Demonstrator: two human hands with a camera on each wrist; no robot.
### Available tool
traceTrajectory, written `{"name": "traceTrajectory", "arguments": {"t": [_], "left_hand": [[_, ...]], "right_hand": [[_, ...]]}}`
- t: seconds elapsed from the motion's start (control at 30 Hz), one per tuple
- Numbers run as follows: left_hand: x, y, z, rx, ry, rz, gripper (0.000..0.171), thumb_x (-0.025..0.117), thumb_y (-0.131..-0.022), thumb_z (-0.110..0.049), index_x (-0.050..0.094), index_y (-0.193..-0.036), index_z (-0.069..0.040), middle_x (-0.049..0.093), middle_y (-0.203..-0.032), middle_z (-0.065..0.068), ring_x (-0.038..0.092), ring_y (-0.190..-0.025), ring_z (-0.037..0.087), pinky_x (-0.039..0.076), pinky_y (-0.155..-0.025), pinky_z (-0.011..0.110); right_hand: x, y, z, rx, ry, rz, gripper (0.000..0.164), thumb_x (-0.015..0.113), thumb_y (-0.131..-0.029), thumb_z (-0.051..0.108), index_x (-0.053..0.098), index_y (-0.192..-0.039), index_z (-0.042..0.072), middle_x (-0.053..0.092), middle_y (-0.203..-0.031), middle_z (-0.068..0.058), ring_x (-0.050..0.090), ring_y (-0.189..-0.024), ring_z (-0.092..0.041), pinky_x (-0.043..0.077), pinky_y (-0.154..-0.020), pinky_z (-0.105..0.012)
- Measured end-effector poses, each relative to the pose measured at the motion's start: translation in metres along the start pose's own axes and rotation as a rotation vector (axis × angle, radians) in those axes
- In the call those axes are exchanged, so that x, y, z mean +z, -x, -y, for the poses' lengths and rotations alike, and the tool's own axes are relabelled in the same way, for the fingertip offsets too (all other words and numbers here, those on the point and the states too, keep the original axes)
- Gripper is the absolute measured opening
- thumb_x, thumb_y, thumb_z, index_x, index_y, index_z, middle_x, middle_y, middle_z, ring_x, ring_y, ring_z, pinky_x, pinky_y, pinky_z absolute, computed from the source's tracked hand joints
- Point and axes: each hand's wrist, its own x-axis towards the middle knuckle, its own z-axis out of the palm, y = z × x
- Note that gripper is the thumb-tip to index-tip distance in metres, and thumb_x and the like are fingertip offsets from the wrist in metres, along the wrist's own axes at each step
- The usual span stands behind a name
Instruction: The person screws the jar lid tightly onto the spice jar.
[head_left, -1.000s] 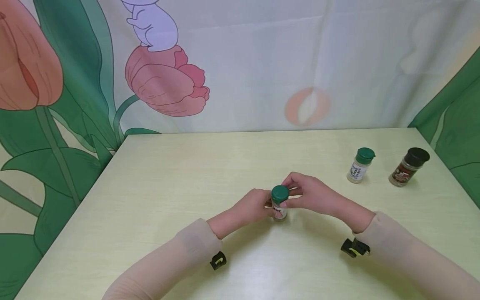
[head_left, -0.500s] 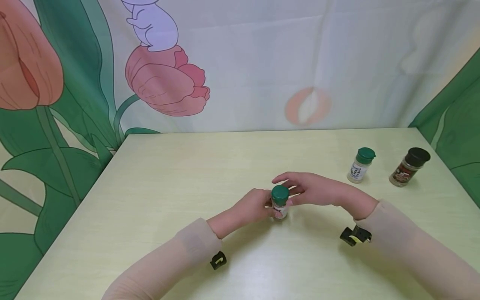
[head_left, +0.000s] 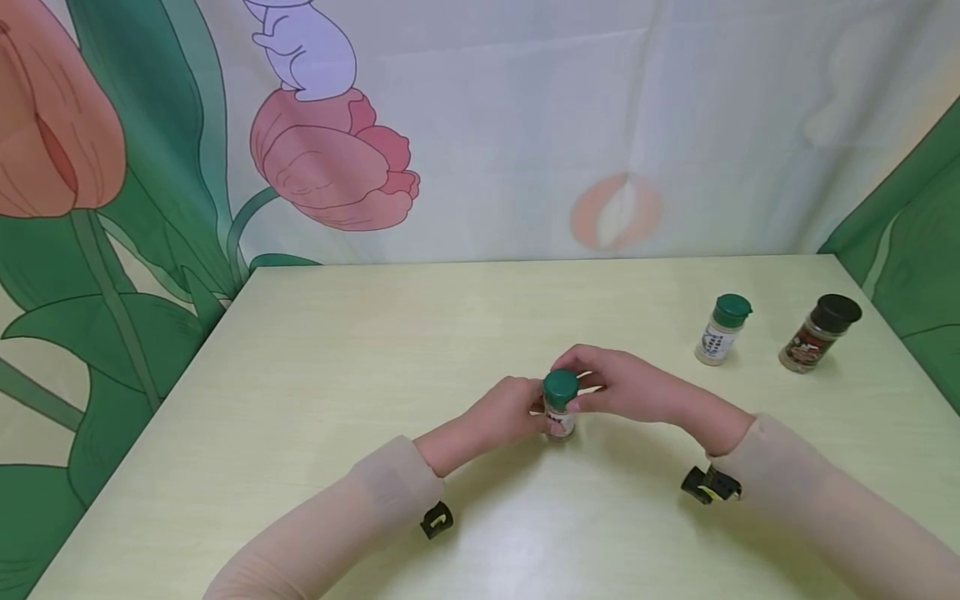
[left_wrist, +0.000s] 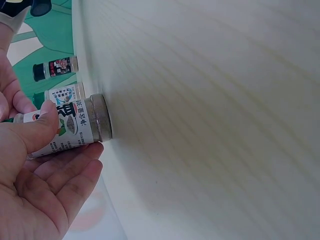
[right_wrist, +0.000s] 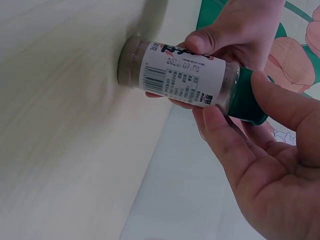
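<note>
A small spice jar (head_left: 561,408) with a green cap (right_wrist: 248,97) and a white printed label stands on the table in front of the person. My left hand (head_left: 504,414) grips its labelled body, thumb on one side and fingers round the other. My right hand (head_left: 626,385) is at the top of the jar. In the right wrist view its thumb (right_wrist: 280,102) lies against the green cap, with the fingers curled on the far side. The jar's base (left_wrist: 101,117) is close against the tabletop in the left wrist view.
A second green-capped spice jar (head_left: 717,333) stands at the table's back right. Beside it is a taller black-capped jar (head_left: 813,335) with a dark label. A printed cloth (head_left: 495,150) hangs behind the pale table (head_left: 390,333).
The right hand's fingers were closed at the cap, spread away from it half a second ago, and now are back round it. The left hand and the jar stay in place.
</note>
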Motion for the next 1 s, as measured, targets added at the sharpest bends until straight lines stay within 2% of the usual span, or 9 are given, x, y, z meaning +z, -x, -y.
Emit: {"name": "traceTrajectory", "arguments": {"t": [0.17, 0.5, 0.63, 0.7, 0.83, 0.9, 1.0], "left_hand": [[0.001, 0.000, 0.001, 0.007, -0.001, -0.002, 0.023, 0.078, -0.091, -0.014, 0.071, -0.108, 0.001, 0.078, -0.112, 0.015, 0.074, -0.112, 0.028, 0.058, -0.100, 0.039], [0.000, -0.001, 0.002, 0.001, -0.012, -0.002, 0.022, 0.078, -0.091, -0.019, 0.071, -0.104, -0.002, 0.079, -0.108, 0.013, 0.074, -0.104, 0.023, 0.057, -0.088, 0.028], [0.000, -0.002, 0.002, 0.006, -0.015, -0.002, 0.022, 0.078, -0.091, -0.019, 0.071, -0.104, -0.002, 0.079, -0.108, 0.013, 0.074, -0.104, 0.024, 0.056, -0.087, 0.028], [0.000, -0.001, 0.002, 0.008, -0.017, -0.002, 0.023, 0.078, -0.091, -0.019, 0.071, -0.104, -0.002, 0.079, -0.108, 0.014, 0.074, -0.106, 0.025, 0.057, -0.088, 0.029], [0.000, -0.001, 0.002, 0.011, -0.021, 0.003, 0.025, 0.078, -0.091, -0.016, 0.071, -0.109, 0.000, 0.079, -0.111, 0.014, 0.075, -0.110, 0.027, 0.059, -0.094, 0.033], [0.001, -0.002, 0.002, 0.009, -0.021, 0.007, 0.026, 0.077, -0.092, -0.015, 0.071, -0.111, 0.000, 0.079, -0.112, 0.014, 0.074, -0.112, 0.027, 0.059, -0.096, 0.035], [0.001, -0.002, 0.002, 0.002, -0.013, 0.014, 0.026, 0.076, -0.093, -0.015, 0.070, -0.113, 0.000, 0.078, -0.115, 0.014, 0.073, -0.113, 0.027, 0.058, -0.098, 0.038]], "right_hand": [[0.006, 0.000, -0.003, 0.021, -0.007, -0.039, 0.030, 0.068, -0.098, 0.007, 0.055, -0.124, 0.000, 0.063, -0.131, -0.020, 0.060, -0.131, -0.043, 0.055, -0.107, -0.047], [0.015, 0.002, -0.002, 0.060, -0.010, -0.154, 0.031, 0.075, -0.094, 0.011, 0.055, -0.115, -0.001, 0.065, -0.128, -0.022, 0.064, -0.127, -0.043, 0.059, -0.101, -0.044], [0.016, 0.002, -0.002, 0.084, -0.014, -0.183, 0.036, 0.077, -0.091, 0.011, 0.054, -0.115, -0.002, 0.066, -0.128, -0.023, 0.064, -0.127, -0.043, 0.059, -0.101, -0.045], [0.015, 0.001, -0.002, 0.093, -0.023, -0.159, 0.045, 0.078, -0.091, 0.012, 0.051, -0.124, -0.003, 0.063, -0.133, -0.024, 0.063, -0.128, -0.044, 0.058, -0.103, -0.045], [0.005, 0.000, -0.003, 0.087, -0.051, -0.026, 0.068, 0.076, -0.093, 0.011, 0.038, -0.147, -0.002, 0.055, -0.143, -0.029, 0.057, -0.134, -0.047, 0.055, -0.107, -0.048], [-0.001, 0.000, -0.002, 0.080, -0.052, 0.048, 0.071, 0.073, -0.095, 0.010, 0.034, -0.153, 0.001, 0.052, -0.146, -0.029, 0.054, -0.137, -0.048, 0.054, -0.108, -0.050], [-0.009, -0.002, 0.000, 0.081, -0.032, 0.117, 0.065, 0.070, -0.097, 0.008, 0.038, -0.153, 0.004, 0.052, -0.148, -0.028, 0.053, -0.138, -0.048, 0.053, -0.109, -0.050]]}}
